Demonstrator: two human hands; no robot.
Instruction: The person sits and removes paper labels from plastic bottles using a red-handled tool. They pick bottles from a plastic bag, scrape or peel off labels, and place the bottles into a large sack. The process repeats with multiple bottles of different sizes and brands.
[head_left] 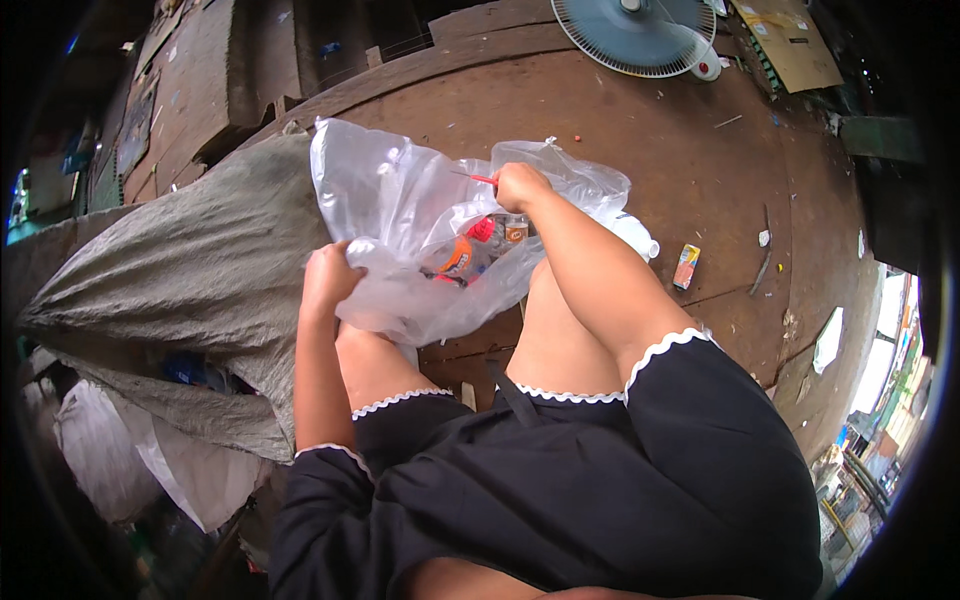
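A large clear plastic bag lies spread across my knees with its mouth open. My left hand is closed on the near left part of its rim. My right hand is closed around a thin pointed tool with a red handle, its tip toward the left over the bag; whether it is a knife or a screwdriver I cannot tell. Down in the bag are several crumpled plastic bottles, among them one with an orange label and something with a red wrapper. The film partly hides them.
A big grey woven sack stands at my left, with white sacks below it. A white plastic jug and a small orange carton lie on the brown wooden floor to the right. Farther off are a fan and flattened cardboard.
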